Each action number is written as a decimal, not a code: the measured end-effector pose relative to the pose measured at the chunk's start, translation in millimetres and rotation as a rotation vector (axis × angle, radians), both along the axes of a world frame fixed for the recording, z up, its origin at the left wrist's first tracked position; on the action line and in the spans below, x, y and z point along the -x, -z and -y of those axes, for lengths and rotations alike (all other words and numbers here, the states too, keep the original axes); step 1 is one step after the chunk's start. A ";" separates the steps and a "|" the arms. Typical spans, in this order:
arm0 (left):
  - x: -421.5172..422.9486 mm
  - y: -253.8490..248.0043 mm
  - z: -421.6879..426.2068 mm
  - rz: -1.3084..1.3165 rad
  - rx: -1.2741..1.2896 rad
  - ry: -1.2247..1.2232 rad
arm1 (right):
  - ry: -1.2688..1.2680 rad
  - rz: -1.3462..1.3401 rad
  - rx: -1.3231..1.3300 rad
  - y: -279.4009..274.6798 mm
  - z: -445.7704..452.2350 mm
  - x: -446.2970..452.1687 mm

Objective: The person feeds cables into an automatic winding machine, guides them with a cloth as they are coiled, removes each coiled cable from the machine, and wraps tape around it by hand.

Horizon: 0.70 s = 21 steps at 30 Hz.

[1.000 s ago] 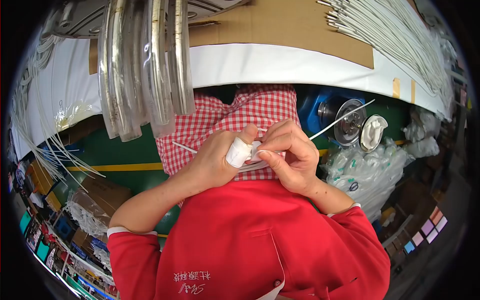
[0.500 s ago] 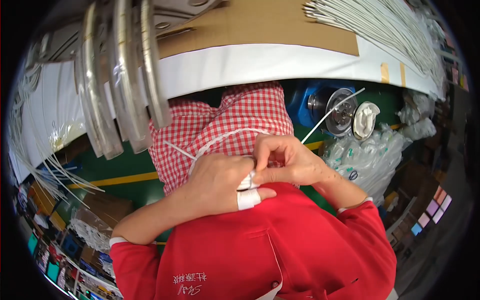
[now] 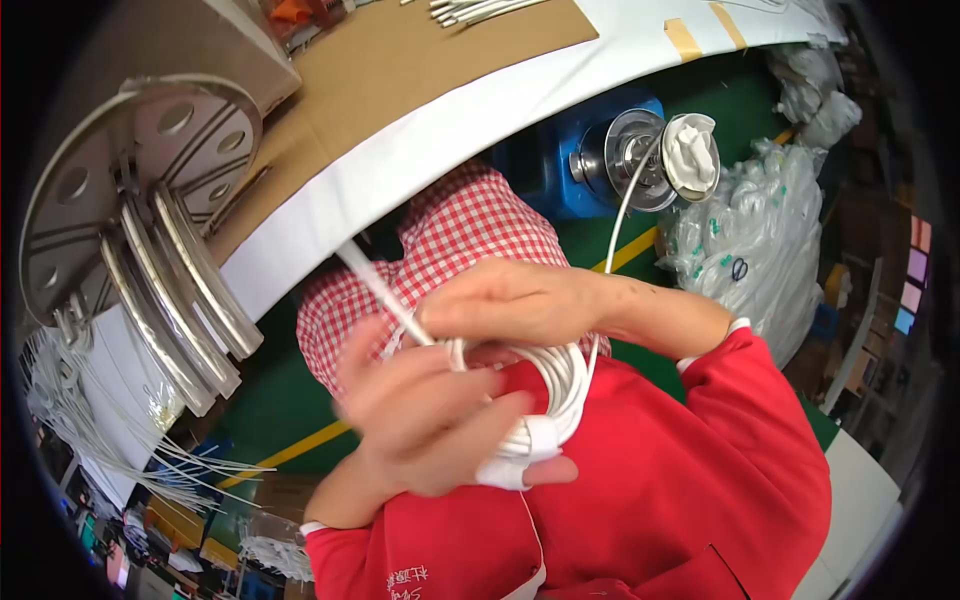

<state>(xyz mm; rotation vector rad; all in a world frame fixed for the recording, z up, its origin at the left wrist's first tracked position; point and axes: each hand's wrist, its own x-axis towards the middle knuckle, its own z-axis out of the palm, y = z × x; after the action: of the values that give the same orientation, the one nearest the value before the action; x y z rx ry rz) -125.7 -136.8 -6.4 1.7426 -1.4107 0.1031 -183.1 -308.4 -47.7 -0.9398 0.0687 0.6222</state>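
A coil of white cable (image 3: 570, 385) is held in front of the red jacket. My left hand (image 3: 430, 415), smeared by motion, grips the coil's lower left side, its thumb wrapped in white tape (image 3: 505, 473) beneath the loops. Over the coil's top bends my right hand (image 3: 515, 300), its fingers curled at the cable near the left hand. A blurred straight cable end (image 3: 380, 290) sticks out up and left from between the hands. Where the right fingertips press is partly hidden. Another stretch of cable (image 3: 622, 215) rises behind the right forearm to a round metal disc (image 3: 632, 160).
A metal wheel with holes (image 3: 70, 185) and curved tubes (image 3: 165, 310) stands at left. Thin white cables (image 3: 130, 430) hang below it. Cardboard (image 3: 400, 75) lies on the white table (image 3: 480, 115). A white roll (image 3: 690, 157) and plastic bags (image 3: 745, 235) are at right.
The cable coil now shows, raised between the hands. My right hand has gone from a pinch to bending over the coil, while my left hand moves fast. The view has turned and shifted.
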 end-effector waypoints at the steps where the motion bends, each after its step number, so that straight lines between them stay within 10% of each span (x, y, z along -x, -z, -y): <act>1: 2.5 1.6 -2.0 -0.173 0.048 -0.069 | 0.115 0.009 -0.008 -9.9 4.2 -1.1; 5: 14.5 2.0 18.5 -1.245 0.277 -0.068 | 0.481 0.071 -0.061 -28.9 11.5 -9.9; 10: -3.1 43.0 6.1 -1.451 0.322 0.395 | 0.572 0.104 0.028 -30.0 -5.2 -26.3; 17: -4.7 71.4 5.4 -1.697 0.323 -0.411 | 0.748 0.416 0.581 -11.5 -54.3 -14.8; 21: -2.0 142.0 -12.0 -1.863 0.414 -0.233 | 0.665 0.603 0.671 20.3 -67.1 -12.5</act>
<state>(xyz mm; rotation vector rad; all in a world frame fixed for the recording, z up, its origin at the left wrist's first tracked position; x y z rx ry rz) -123.7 -124.8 -148.4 0.8802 0.2070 -0.8294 -170.6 -241.3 -68.0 -1.6192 0.0459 -0.3469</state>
